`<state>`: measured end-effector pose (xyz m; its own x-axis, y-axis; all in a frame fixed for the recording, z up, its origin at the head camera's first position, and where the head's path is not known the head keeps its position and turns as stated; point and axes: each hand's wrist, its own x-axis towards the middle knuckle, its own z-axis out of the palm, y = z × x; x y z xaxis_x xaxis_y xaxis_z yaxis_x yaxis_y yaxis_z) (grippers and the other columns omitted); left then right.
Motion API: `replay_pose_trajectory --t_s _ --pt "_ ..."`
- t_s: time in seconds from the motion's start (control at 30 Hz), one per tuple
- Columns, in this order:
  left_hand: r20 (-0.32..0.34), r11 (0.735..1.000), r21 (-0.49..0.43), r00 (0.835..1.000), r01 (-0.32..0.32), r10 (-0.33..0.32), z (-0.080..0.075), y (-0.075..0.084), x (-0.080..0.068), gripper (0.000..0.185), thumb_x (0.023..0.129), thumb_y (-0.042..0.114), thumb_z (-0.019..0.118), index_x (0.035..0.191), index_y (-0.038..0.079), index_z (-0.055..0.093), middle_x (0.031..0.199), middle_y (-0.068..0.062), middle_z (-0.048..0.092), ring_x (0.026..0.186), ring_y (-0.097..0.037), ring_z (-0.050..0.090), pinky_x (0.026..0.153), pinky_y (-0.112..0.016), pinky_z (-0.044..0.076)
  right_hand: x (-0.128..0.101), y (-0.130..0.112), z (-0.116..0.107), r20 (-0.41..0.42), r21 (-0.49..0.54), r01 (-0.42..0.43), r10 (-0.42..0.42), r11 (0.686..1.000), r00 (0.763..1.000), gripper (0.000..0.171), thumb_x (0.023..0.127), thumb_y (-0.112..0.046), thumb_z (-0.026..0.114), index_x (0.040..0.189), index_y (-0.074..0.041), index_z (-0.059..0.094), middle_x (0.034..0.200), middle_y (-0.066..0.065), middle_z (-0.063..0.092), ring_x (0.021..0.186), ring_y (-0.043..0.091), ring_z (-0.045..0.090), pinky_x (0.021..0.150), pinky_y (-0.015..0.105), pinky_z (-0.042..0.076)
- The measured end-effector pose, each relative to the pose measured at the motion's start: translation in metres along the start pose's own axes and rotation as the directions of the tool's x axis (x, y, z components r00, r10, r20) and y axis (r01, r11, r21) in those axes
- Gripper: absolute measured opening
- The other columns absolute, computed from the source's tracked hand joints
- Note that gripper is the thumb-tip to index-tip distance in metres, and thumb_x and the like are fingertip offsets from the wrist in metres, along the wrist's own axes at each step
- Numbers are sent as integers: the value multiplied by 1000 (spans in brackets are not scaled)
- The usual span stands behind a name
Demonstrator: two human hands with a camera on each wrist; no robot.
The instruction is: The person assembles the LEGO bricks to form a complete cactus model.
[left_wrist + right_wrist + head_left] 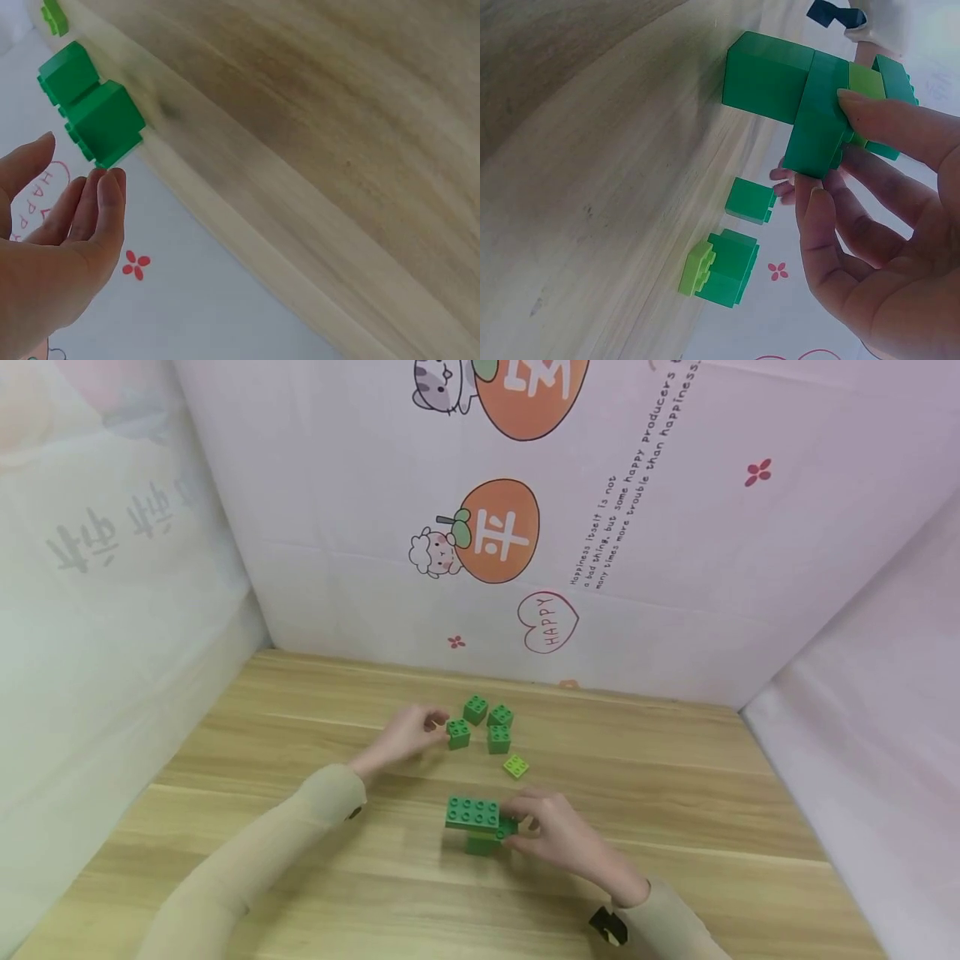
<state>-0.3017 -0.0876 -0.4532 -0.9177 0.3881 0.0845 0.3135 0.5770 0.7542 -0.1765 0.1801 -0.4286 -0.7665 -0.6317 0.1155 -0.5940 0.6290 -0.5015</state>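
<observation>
On the left, the left hand (pixel 405 737) reaches out over the wooden surface (pixel 247 777) with its fingers (pixel 105 199) nearly straight and only slightly parted. Their tips are at the near side of a small green brick (pixel 458 733), touching it or just short of it; no grip has closed round it. Just beyond those fingertips to the right lie three more loose green bricks (pixel 488 720) of the same kind, bunched together and touching or almost touching. A thin, paler lime-green piece (pixel 515 766) lies apart from them, nearer the right hand.

On the right, the right hand (pixel 558 835) has its fingers (pixel 900 127) curled round the right end of the built green block (pixel 478 822). This is a wide dark green brick with two rows of studs set on a narrower green base that stands on the surface. In the right wrist view a lime-green layer shows between dark green parts under the fingertips.

As a judgement, the building is part done: a few pieces are joined already, while five loose pieces are still unused, and the brick at the left fingertips looks like the one about to be added.
</observation>
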Motion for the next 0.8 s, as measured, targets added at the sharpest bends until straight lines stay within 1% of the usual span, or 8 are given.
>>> replay_pose_trajectory --t_s 0.17,0.37,0.47,0.6,0.7,0.8 --pt "23 1000 21 1000 20 -20 4 -2 5 46 90 12 70 130 -6 57 129 -24 63 113 -37 64 100 -46 55 0 -1 -1 7 5 2 -2 1000 1000 29 79 -7 79 107 -7 72 102 7 73 89 16 68 72 21 60" --pt "44 997 57 997 61 -63 8 -2 13 52 88 16 73 133 -5 56 134 -23 61 116 -37 64 100 -46 55 0 0 -1 4 7 10 -10 1000 1000 29 79 -6 79 107 -7 72 103 8 73 88 16 68 71 22 60" --pt "50 996 66 997 53 -56 11 -2 17 53 87 16 75 132 -6 56 133 -23 62 115 -36 65 99 -45 56 -1 0 -1 3 4 14 -14 1000 1000 29 79 -6 79 107 -7 72 102 7 73 88 16 68 71 21 60" --pt "52 996 89 998 21 -26 15 -4 21 51 86 16 76 129 -6 59 129 -23 65 110 -33 67 97 -43 57 0 1 0 0 -5 13 -13 1000 1000 28 79 -7 79 106 -8 72 101 5 73 88 15 67 72 20 59" --pt "47 994 109 999 5 -11 16 -4 22 49 85 16 77 126 -6 61 126 -23 66 107 -31 68 95 -42 58 0 0 0 -4 -16 8 -9 1000 1000 28 79 -8 80 106 -8 72 100 5 73 88 13 67 74 22 60" --pt "44 994 113 999 3 -8 17 -3 22 47 85 14 77 125 -6 62 123 -23 68 105 -31 68 94 -41 58 0 0 0 -8 -19 6 -6 1000 1000 29 79 -9 80 106 -8 72 100 4 74 89 13 67 77 25 60"
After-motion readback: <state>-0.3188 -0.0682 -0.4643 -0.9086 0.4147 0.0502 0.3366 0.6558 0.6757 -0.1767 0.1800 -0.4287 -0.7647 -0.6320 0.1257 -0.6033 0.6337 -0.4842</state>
